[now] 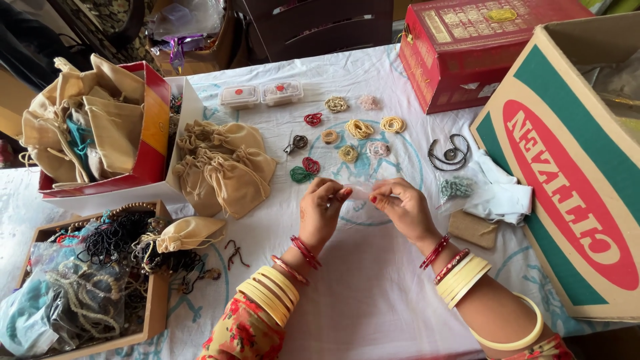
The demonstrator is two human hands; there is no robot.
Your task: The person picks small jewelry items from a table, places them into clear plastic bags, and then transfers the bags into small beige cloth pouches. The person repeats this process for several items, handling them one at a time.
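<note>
Over the white-clothed bench [373, 293], the left hand [321, 212] and the right hand [402, 208] meet at the middle, their fingers pressed together in pinches on the two ends of a small clear plastic pouch [361, 192] stretched between them, just above the cloth. The pouch is nearly see-through and half covered by fingertips, so what it contains cannot be made out. Just beyond the hands lie small coiled bead strings [359, 129] in cream, red, green and pink, each apart from the next; their single beads are too small to tell. Left of them lies a heap of tan drawstring cloth bags [223, 167], and further left a red box [150, 143] is stuffed with more, its far side cut off. At lower left a wooden tray [157, 293] holds tangled dark and pale bead necklaces, partly under plastic. A large cardboard carton [567, 193] runs out of view on the right, its inside hidden.
</note>
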